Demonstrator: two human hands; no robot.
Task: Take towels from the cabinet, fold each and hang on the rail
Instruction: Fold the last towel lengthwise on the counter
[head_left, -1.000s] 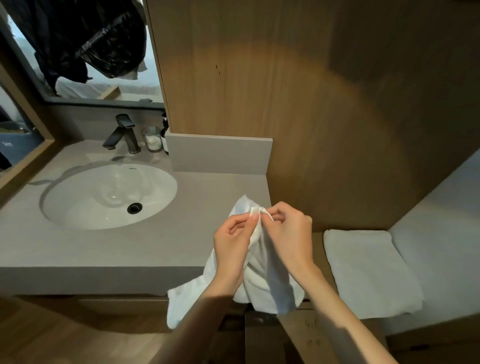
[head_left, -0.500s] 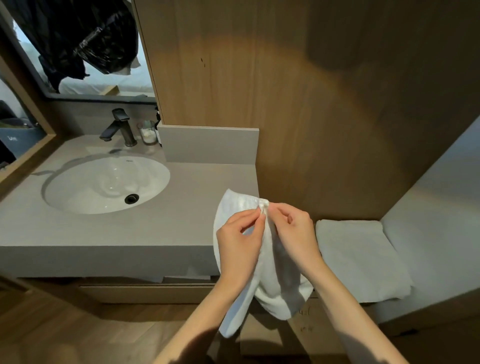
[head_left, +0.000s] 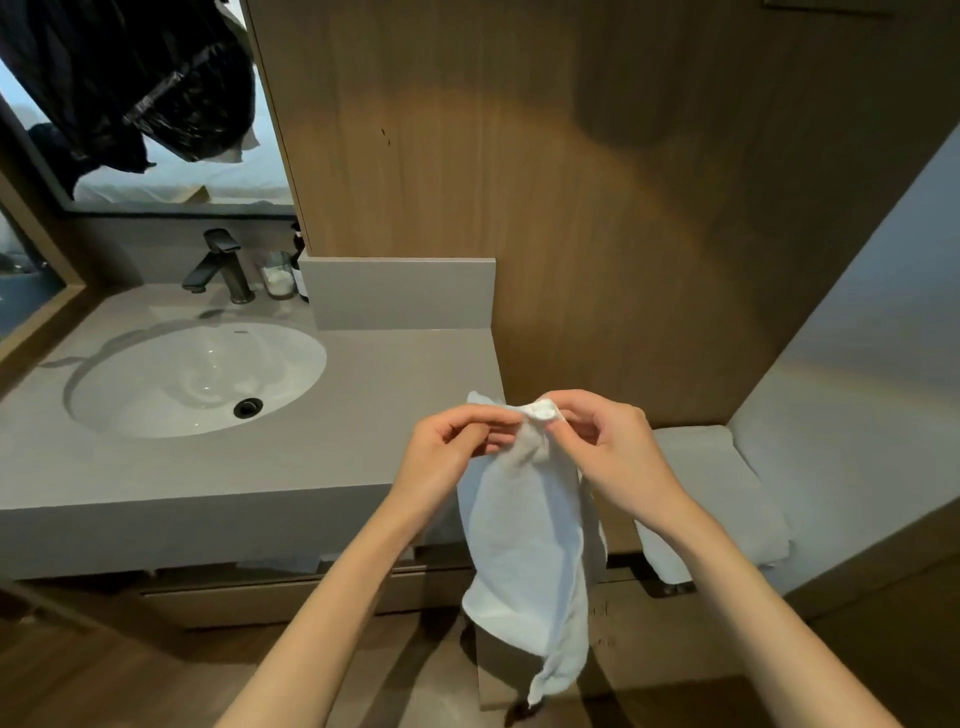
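A small white towel (head_left: 524, 545) hangs in front of me, just past the right end of the grey counter (head_left: 363, 405). My left hand (head_left: 447, 457) pinches its top edge on the left, and my right hand (head_left: 618, 457) pinches the bunched top corner beside it. The two hands are close together at the same height. The cloth drops long and narrow below them, its lower end near the floor. A second white towel (head_left: 722, 499) lies folded over a low ledge to the right, partly behind my right forearm. No rail or cabinet interior shows.
A white basin (head_left: 156, 379) with a dark tap (head_left: 218, 265) is set in the counter at left, a glass jar (head_left: 278, 275) beside it. A wood-panelled wall (head_left: 571, 208) stands straight ahead. A grey upstand (head_left: 400, 291) rises at the counter's back. Drawer fronts sit under the counter.
The hands have drawn slightly apart along the towel's top edge. The towel hangs narrower and straighter below them. The view has shifted a little.
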